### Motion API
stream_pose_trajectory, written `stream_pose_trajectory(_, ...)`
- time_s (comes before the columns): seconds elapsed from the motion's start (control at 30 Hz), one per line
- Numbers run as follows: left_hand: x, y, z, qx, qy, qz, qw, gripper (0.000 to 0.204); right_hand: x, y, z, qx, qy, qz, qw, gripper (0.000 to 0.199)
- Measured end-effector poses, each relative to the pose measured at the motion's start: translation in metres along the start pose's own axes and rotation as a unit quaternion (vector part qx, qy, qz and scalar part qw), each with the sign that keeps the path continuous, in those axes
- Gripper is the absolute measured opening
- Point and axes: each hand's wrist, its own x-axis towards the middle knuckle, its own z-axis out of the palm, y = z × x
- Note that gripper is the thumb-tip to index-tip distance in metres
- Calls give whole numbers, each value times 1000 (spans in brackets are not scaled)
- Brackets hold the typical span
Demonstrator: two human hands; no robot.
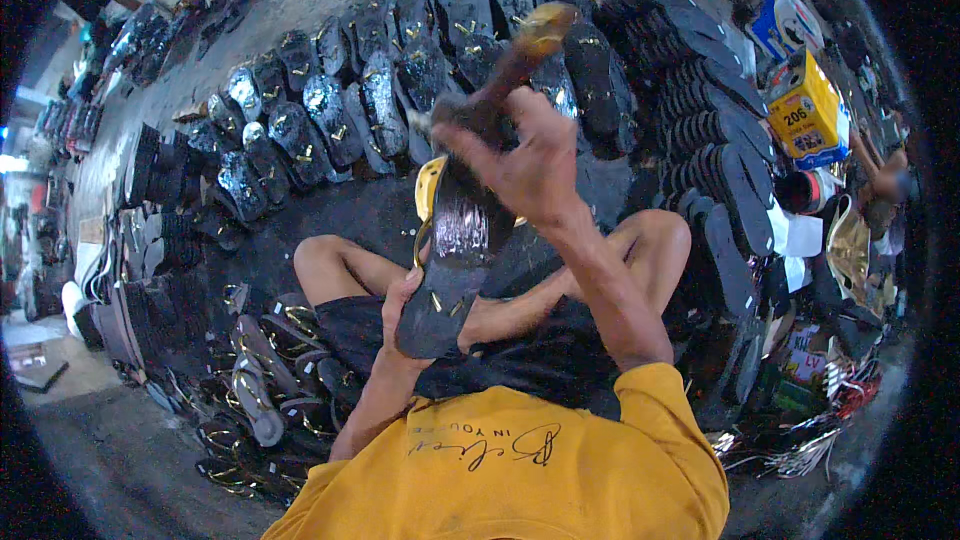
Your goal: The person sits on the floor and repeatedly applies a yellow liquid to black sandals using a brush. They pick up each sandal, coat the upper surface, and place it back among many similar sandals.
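Observation:
My left hand [405, 312] is closed round one end of a dark sandal [437, 295], held over my crossed legs. The sandal's upturned face has a wet-looking, glossy patch, and a yellow-gold strap [428, 190] shows along its left edge. Above its far end, my right hand [535, 160] grips a brush [505, 70] with a dark, stained shaft and a yellowish wooden end. Motion smears the brush, and its working end is partly behind my fingers. Whether it touches the sandal I cannot tell.
Rows of glossy dark soles [330, 115] with gold bits lie ahead. Stacked dark soles [715, 130] stand at right, beside a yellow box [805, 110]. Gold-strapped sandals [265, 380] are heaped at left near my knee. Silvery strips [800, 455] lie at lower right.

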Motion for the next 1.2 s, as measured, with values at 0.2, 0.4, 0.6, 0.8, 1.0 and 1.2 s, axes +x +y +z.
stream_pose_trajectory(0.2, 10, 21, -10, -87, -53, 29, 994, 58, -87, -39, 1, 150, -12, 70, 986, 25)
stream_pose_trajectory(0.4, 0, 25, -20, 41, -44, 45, 997, 68, -13, -3, -30, 181, 99, 252, 945, 27)
stream_pose_trajectory(0.6, -5, 29, -24, 75, -174, -23, 982, 66, 16, 23, -37, 107, 36, 169, 979, 26)
stream_pose_trajectory(0.8, 34, 27, 0, 1, -209, 87, 974, 54, -74, -51, -26, 288, -135, 239, 917, 22)
stream_pose_trajectory(1.0, 31, 21, 45, 234, -34, 196, 952, 48, -50, -47, -27, 183, -49, 171, 967, 23)
stream_pose_trajectory(1.2, 56, 35, 18, 265, -80, 248, 928, 44, -83, -43, 5, 224, -76, 224, 945, 52)
